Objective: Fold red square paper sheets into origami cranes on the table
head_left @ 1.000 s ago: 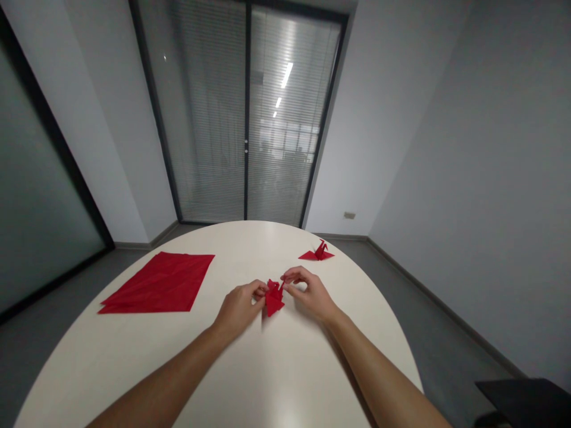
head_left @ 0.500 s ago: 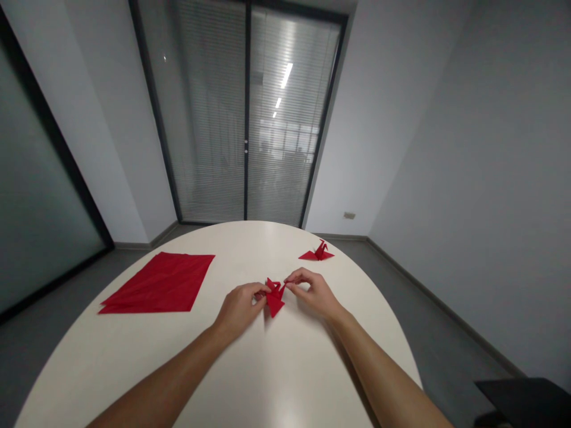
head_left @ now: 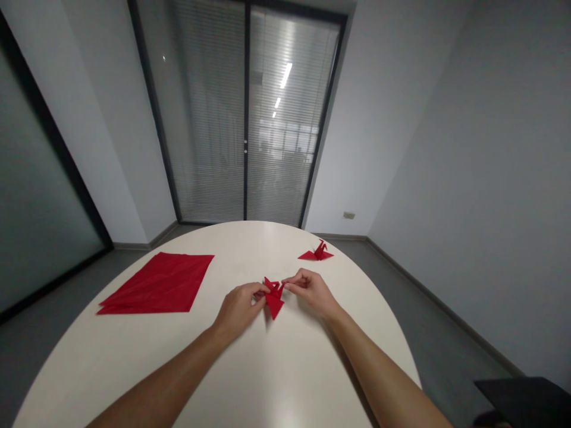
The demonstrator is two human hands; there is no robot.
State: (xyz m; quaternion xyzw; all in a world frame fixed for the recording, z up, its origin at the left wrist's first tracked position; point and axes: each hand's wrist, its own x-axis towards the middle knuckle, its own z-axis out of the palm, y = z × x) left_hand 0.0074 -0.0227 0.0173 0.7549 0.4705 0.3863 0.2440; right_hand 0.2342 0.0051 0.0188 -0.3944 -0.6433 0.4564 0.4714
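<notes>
Left hand [head_left: 236,306] and right hand [head_left: 312,291] each pinch a tip of the red fold [head_left: 273,297], mid tabletop [head_left: 267,374]; I seem to be shaping its points, so next calls for a light, even pull.

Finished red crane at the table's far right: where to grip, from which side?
Likely pinch the upright centre peaks of the finished crane from straight above. Its wings lie spread low on the table, offering little edge to get under; the raised middle stands free.
</notes>
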